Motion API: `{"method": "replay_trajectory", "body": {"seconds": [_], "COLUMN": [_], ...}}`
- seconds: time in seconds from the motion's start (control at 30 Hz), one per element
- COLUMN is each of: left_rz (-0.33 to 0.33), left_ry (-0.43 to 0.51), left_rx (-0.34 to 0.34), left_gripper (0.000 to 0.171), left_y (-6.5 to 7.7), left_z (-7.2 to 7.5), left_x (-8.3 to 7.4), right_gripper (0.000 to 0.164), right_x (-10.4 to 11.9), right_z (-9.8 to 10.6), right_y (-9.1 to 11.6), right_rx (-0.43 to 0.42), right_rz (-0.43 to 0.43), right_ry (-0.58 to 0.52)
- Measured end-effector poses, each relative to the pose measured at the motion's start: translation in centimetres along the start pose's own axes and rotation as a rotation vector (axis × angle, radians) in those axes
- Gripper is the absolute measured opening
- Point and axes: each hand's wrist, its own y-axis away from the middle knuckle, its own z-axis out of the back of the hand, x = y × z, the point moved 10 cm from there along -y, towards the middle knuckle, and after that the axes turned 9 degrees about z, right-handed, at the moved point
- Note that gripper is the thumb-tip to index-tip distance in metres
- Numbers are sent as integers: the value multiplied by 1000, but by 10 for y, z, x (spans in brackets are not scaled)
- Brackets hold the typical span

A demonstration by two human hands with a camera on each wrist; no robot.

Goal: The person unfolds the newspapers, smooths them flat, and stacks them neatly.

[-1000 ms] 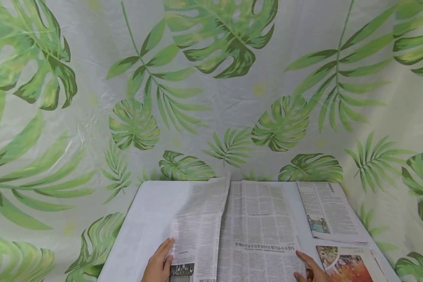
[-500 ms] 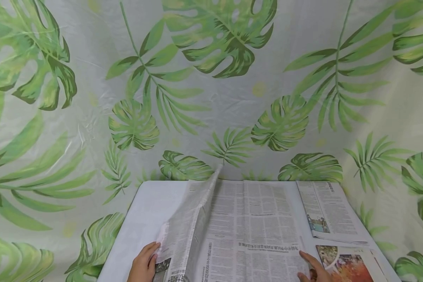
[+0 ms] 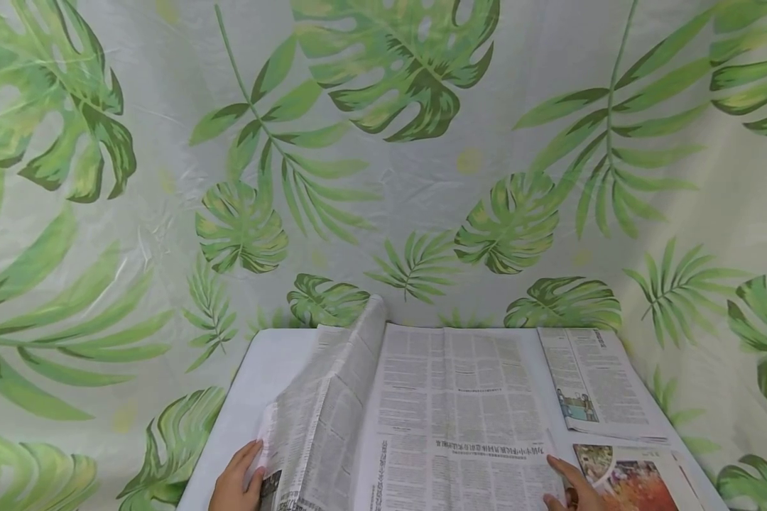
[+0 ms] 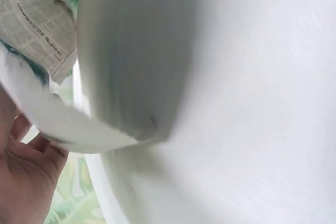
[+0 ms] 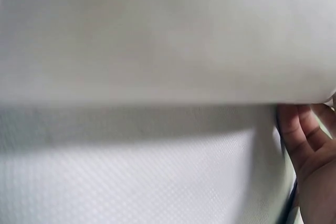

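Note:
A large newspaper (image 3: 479, 404) lies spread across the white table, its left page raised into a tall fold that slopes leftward. Pinched in my left hand (image 3: 236, 479) is the left edge of that page, next to a dark photo. My right hand (image 3: 572, 486) grips the newspaper's right edge near the bottom, with the index finger on top. In the left wrist view, the curved paper (image 4: 89, 135) stands off the table over my left fingers. Blurred paper fills the upper part of the right wrist view, with my right hand (image 5: 315, 161) at its edge.
A folded newspaper (image 3: 607, 390) with a small cartoon lies at the back right of the white table (image 3: 271, 355). In front of it is a colour-printed paper (image 3: 633, 475), close to my right hand. A leaf-patterned sheet (image 3: 409, 177) hangs behind the table.
My left hand has moved left, drawing the left page with it. The fold has shifted left and more of the page beneath shows. My right hand has shifted slightly right.

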Motion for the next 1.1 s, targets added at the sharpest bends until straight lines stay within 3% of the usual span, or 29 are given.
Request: {"method": "replay_trajectory", "body": {"seconds": [0.1,0.23,0.4,0.5,0.67,0.73,0.8,0.87,1.1], "left_rz": [-18,11,48,102,279,320,315,268,75], "left_ry": [-19,-31,-52,-60,-36,-34,-36,-45,-50], "left_rx": [-75,-189,-243,-183,34,109,138,118,-157], "left_gripper": [43,30,22,25,42,48,50,49,28], "left_y": [3,6,7,6,3,3,4,5,15], "left_z": [8,20,31,33,25,22,22,25,43], "left_x": [8,24,42,55,83,92,97,99,106], "right_gripper": [67,68,65,63,64,65,65,65,64], "right_x": [-2,-3,-1,-2,-9,-13,-17,-19,-21], "right_z": [3,6,11,14,16,16,17,18,22], "right_y": [-1,-3,-5,-5,-8,-10,-12,-13,-13], "right_rx": [-19,-21,-17,-22,-19,-20,-25,-29,-44], "right_rz": [-8,-25,-7,8,-16,-34,-44,-41,-26], "right_ry": [67,107,180,229,257,266,270,276,296]}}
